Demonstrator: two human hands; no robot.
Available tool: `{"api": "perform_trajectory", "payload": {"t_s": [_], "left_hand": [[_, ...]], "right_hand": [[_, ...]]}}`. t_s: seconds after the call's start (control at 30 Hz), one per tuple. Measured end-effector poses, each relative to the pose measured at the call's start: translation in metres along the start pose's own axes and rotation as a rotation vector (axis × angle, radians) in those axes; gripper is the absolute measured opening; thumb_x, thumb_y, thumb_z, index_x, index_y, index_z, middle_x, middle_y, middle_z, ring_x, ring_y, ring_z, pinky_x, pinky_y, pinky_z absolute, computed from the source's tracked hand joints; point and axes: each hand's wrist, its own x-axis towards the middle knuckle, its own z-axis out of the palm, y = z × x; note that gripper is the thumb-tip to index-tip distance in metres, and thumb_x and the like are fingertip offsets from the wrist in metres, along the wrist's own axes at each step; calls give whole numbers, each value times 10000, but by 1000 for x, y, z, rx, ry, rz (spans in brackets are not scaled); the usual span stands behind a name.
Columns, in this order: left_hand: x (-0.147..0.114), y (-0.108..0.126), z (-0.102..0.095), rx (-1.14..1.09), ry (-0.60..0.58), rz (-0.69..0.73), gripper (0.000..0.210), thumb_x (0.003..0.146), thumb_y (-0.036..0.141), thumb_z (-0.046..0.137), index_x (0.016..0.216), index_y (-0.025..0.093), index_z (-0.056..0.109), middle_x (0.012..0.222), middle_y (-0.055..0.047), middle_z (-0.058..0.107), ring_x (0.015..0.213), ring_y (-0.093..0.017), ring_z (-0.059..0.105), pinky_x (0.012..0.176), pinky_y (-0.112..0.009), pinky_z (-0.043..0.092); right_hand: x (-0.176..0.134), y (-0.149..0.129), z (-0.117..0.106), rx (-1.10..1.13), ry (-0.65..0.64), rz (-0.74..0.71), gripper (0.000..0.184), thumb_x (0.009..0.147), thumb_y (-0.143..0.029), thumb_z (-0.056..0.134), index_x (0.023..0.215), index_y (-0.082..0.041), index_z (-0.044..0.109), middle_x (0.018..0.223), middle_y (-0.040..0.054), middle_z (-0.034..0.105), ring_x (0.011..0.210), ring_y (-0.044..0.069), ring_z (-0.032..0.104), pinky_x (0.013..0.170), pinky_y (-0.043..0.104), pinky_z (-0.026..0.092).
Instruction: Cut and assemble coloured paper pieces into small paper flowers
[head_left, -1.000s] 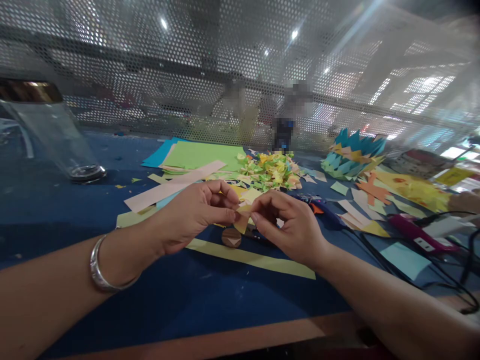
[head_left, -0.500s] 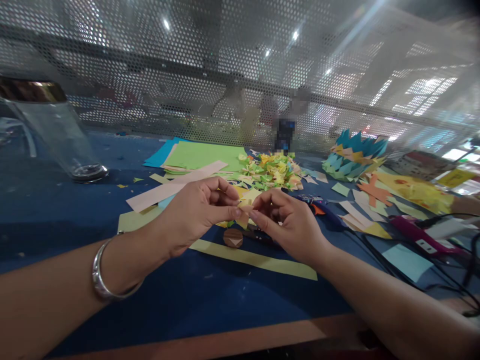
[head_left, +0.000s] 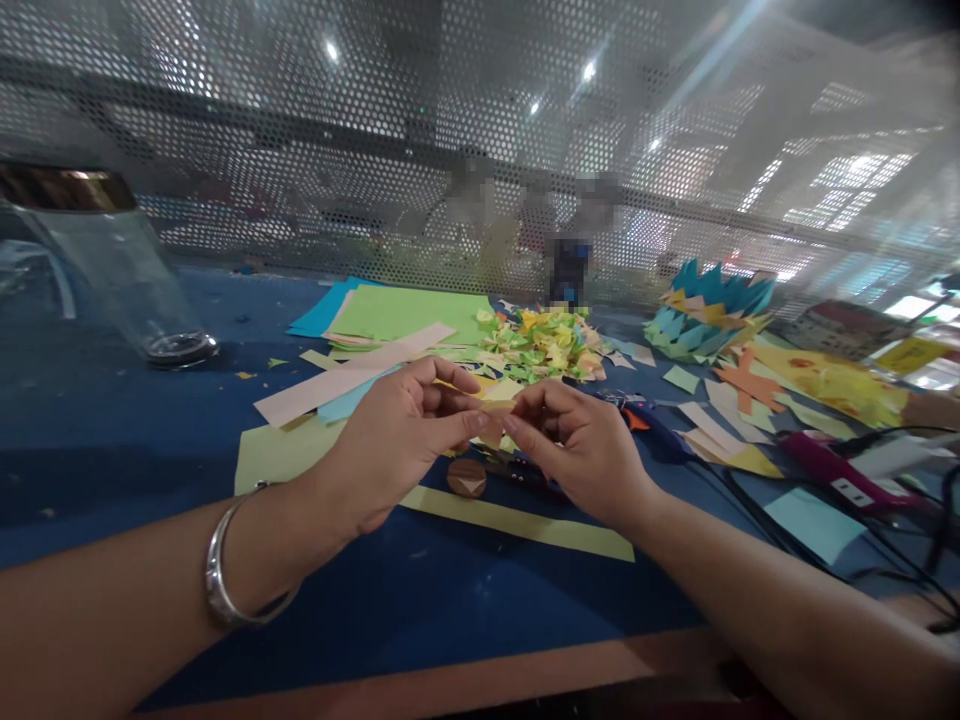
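Observation:
Between my two hands is a small piece of pale orange paper (head_left: 493, 430), pinched at both sides. My left hand (head_left: 420, 420), with a silver bangle at the wrist, has thumb and fingers closed on its left edge. The right edge is pinched by my right hand (head_left: 574, 440). Below my fingers a round brown wooden disc (head_left: 466, 479) lies on the blue table (head_left: 420, 620). A long pale yellow paper strip (head_left: 525, 522) lies just in front of the disc. Dark scissors (head_left: 521, 470) are partly hidden behind my right hand.
Behind my hands sits a heap of small folded paper pieces (head_left: 551, 340), beside stacked green sheets (head_left: 420, 312). A glass bottle (head_left: 127, 270) is at left. On the right are a layered paper crown shape (head_left: 709, 305), a blue glue gun (head_left: 660, 430), a purple power strip (head_left: 847, 475) and cables.
My left hand and forearm have shifted slightly to the right. The fingers of both hands stay pinched on the small paper, which looks a little flatter now.

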Motion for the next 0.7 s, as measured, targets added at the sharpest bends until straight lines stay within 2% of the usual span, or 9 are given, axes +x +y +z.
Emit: {"api": "perform_trajectory", "payload": {"t_s": [0.2,0.43,0.6,0.7], "left_hand": [[-4,-4,8,-138,16,-102,438,706,266,853,1007,214,538,799,14,647,683,-145,636,582,-272,517],[-3,-3,13,-147,39,-110,371,753,221,789,981,233,497,761,23,640,712,-144,645,614,-254,494],[5,-2,13,-25,47,-46,338,761,202,770,941,226,485,708,54,596,688,-118,622,701,-273,486],[9,-5,8,68,2,25,321,784,225,758,928,222,471,729,49,594,726,-124,619,729,-282,469]], "right_hand": [[1,2,1,-33,37,-29,100,903,-285,636,861,-199,606,665,-33,562,548,90,488,517,238,396],[0,2,1,-54,52,-76,89,910,-277,642,886,-196,615,705,-27,568,591,94,498,538,240,393],[0,1,-4,-27,36,-41,163,944,-347,614,915,-187,636,726,-10,577,596,99,496,535,241,393],[0,0,-6,-41,38,-27,204,971,-348,570,869,-184,633,702,-9,565,583,98,474,528,240,376]]}}
